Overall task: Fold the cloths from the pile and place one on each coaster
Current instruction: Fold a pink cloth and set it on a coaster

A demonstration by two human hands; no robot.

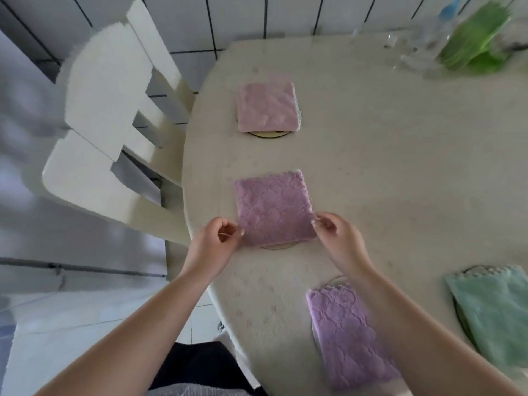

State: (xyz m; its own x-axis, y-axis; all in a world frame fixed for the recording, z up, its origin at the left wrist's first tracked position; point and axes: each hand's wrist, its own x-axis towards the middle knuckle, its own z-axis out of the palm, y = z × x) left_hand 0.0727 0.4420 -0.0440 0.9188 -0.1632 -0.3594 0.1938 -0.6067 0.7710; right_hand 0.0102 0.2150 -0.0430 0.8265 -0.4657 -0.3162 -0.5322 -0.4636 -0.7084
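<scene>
1. The folded mauve cloth (pixel 273 208) lies flat near the left edge of the table (pixel 400 172), about midway along it. A sliver of its coaster (pixel 278 246) shows under the cloth's near edge, so the cloth covers the coaster almost fully.

2. The left hand (pixel 213 242) sits at the cloth's near left corner, fingers curled in narrow with the tips at the hem. The right hand (pixel 338 234) mirrors it at the near right corner. I cannot tell whether either is pinching the fabric or has just let go. Both corners lie flat on the table.

3. Hands at both near corners suit squaring the cloth over the coaster, likely the reason for the symmetric hold.

4. Farther along the left edge, a pink cloth (pixel 268 107) rests on its own coaster (pixel 268 134), whose rim peeks out on the near side.

5. At the near edge, a lilac cloth (pixel 348 335) lies folded, with a coaster rim (pixel 335 281) showing at its far end. A green cloth (pixel 494 312) sits toward the near right corner over a dark-rimmed coaster.

6. By my reading, 4 cloths are placed. A blurred green heap (pixel 474 38) at the far right corner may be the remaining pile.
</scene>
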